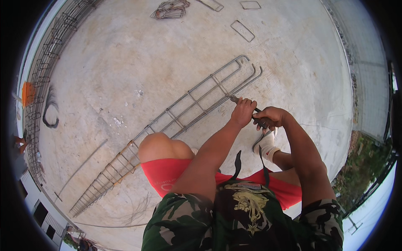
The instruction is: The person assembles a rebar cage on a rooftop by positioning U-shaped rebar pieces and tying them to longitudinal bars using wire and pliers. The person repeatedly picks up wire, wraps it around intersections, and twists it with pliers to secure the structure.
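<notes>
- Rebar cage (184, 104) is laid flat on the concrete floor (125, 62), long axis running from lower left to upper right, just ahead of the knees.
- Left hand (243, 112) is closed on the cage's near bar, touching it.
- Right hand (272, 118) is clamped around a dark tool handle (260, 122), just beside the left hand.
- Left hand is nearer the bar.

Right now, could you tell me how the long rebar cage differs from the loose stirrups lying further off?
The long rebar cage is an assembled run of bars and ties; the loose stirrups are single flat rectangles. The cage lies by the left hand and right hand; the stirrups lie untouched. Both rest on concrete.
</notes>
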{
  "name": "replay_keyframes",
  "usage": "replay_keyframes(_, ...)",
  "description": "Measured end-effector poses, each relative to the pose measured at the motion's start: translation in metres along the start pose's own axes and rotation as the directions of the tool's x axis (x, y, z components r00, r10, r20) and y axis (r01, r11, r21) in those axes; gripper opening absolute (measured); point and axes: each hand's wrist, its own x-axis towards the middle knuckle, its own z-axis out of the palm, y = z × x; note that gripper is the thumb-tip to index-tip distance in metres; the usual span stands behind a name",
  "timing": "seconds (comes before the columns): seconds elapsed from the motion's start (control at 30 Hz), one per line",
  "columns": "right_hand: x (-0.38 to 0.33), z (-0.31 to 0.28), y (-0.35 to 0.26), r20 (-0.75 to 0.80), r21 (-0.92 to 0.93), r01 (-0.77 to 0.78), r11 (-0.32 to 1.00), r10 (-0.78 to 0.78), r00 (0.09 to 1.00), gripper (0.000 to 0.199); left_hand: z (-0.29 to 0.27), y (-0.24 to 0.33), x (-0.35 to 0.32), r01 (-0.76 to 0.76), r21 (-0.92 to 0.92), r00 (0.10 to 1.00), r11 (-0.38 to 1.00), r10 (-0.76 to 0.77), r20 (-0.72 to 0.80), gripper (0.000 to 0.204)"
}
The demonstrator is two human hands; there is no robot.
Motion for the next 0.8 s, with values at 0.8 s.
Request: replay_keyframes(0.8,0.018,0.008,0.022,-0.307,-0.716,0.013,0.698,-0.331,0.892,0.055,-0.021,0.000,0.014,0.090,-0.033,0.986,0.995,-0.084,0.143,0.039)
